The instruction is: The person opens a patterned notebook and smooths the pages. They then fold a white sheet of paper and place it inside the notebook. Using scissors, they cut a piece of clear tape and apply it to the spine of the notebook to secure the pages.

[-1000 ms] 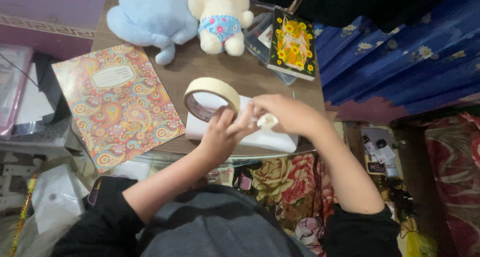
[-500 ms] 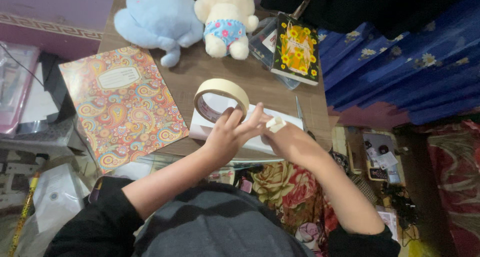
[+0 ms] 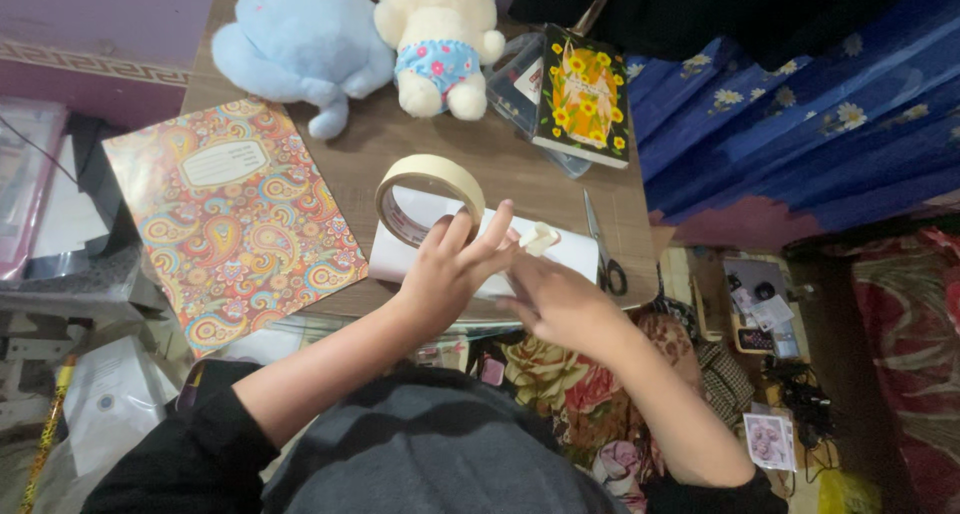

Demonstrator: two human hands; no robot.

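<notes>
Meeting over the near edge of the brown surface, both hands work at a small crumpled scrap of tape. That scrap sits just past the fingertips, on a white sheet of paper. Fingers of the left hand are spread and stretched out, lying on the paper right below the roll of tape, which stands tilted on its edge. Partly blurred, the right hand points its fingers toward the left hand; whether it pinches anything I cannot tell.

Just right of the paper lie scissors. To the left rests a paisley notebook, hanging over the near edge. At the far side sit a blue plush toy, a cream plush toy and a flowered book. Blue flowered cloth fills the right side.
</notes>
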